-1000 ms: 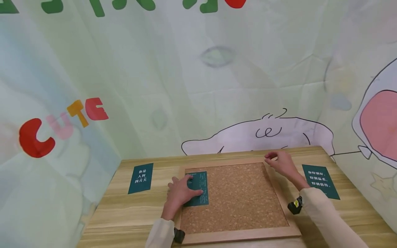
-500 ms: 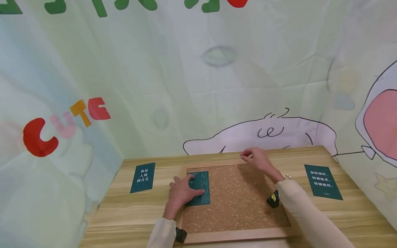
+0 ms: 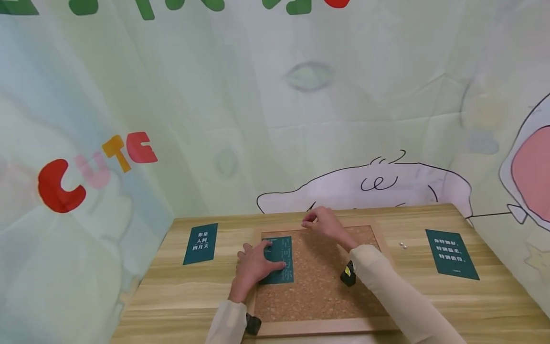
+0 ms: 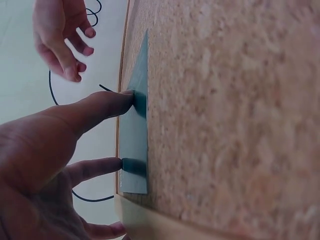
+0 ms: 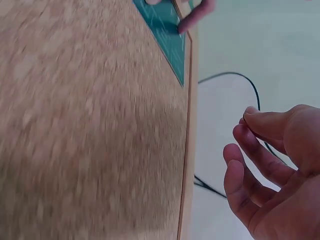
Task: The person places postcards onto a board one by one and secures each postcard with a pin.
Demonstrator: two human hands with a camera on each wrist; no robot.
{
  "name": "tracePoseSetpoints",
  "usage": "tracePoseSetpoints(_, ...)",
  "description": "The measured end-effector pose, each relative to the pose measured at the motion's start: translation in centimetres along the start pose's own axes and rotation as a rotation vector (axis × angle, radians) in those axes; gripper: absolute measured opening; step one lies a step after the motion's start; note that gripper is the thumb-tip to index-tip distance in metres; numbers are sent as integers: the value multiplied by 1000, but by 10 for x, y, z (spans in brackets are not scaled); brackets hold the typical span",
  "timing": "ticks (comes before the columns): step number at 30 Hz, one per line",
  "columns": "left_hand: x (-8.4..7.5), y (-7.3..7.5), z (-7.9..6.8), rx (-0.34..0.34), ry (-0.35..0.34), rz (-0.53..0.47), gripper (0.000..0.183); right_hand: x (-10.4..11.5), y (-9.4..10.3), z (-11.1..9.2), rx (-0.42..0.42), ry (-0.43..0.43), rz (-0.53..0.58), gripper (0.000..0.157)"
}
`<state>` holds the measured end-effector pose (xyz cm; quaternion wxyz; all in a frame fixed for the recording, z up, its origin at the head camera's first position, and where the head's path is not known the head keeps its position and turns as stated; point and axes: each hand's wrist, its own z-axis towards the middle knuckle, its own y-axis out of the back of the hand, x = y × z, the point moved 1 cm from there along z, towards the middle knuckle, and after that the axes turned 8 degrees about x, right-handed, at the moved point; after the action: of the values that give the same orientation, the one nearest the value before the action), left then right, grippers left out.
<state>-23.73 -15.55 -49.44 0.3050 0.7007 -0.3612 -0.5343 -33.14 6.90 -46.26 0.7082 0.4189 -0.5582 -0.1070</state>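
Near the far-left corner of the framed corkboard [image 3: 318,291]: teal card [image 3: 278,252], flat beneath thumb and fingertip of spread left hand [image 3: 254,263]. Above the board: right hand [image 3: 324,223], thumb and index fingertip together; cannot tell whether pinching anything.

Left forearm [image 3: 227,321] runs up toward 1 o'clock. Left grip [image 3: 252,263] low, between 6 and 7 in the head view: digits spread, left thumb [image 4: 105,104] out to 3, left forefinger [image 4: 95,169] to 1, both tips pressed down. Right forearm [image 3: 397,291] angles between 10 and 11. Right grip [image 3: 325,224] at the left's 2 o'clock, raised, apart; right thumb [image 5: 270,123] and right forefinger [image 5: 259,154] meet at the tips, pointing to 9; other fingers [image 5: 239,192] loosely curled.
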Motion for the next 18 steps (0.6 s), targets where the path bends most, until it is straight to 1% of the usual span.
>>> tracePoseSetpoints(2,-1,0,0,1,2,-1,79,3,-5,4,12,9,-7,7)
tracePoseSetpoints(6,-3,0,1,4,-1,-5,79,8,-15,12,46,-4,-11,7)
tracePoseSetpoints(8,-3,0,1,2,-2,-7,79,10,-20,15,75,-14,-8,8)
tracePoseSetpoints(14,-1,1,0,1,13,-14,79,13,-33,21,162,-4,11,9)
tracePoseSetpoints(18,0,1,0,2,14,-11,79,11,-40,24,196,-38,6,9)
